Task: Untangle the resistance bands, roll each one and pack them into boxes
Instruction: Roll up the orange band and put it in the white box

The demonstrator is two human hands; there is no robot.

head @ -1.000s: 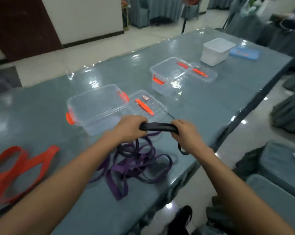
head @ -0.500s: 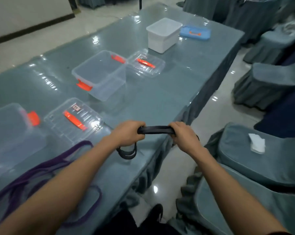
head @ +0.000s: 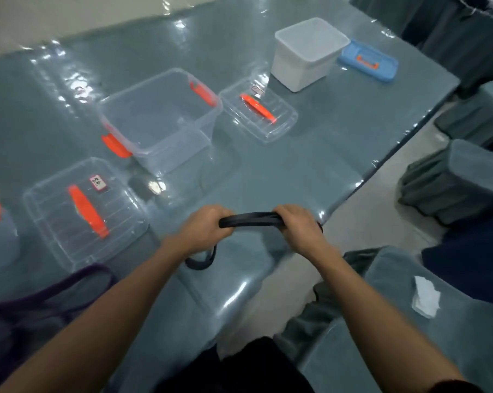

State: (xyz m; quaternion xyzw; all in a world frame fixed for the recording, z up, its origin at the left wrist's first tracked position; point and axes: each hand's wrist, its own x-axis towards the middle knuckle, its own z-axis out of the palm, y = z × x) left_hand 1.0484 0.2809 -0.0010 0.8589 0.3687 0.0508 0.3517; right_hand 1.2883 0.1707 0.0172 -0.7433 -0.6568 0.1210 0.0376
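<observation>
Both hands are clamped on the black band (head: 251, 219): the left hand (head: 208, 232) grips 1 end and the right hand (head: 299, 226) the other, above the table (head: 310, 165) edge. From the hands, a clear box (head: 166, 154) stands open at 11 o'clock. A clear lid (head: 52, 222) lies at 9 o'clock; its small label (head: 98, 183) is too blurred to read. A purple band (head: 55, 290) lies at 8 o'clock.
</observation>
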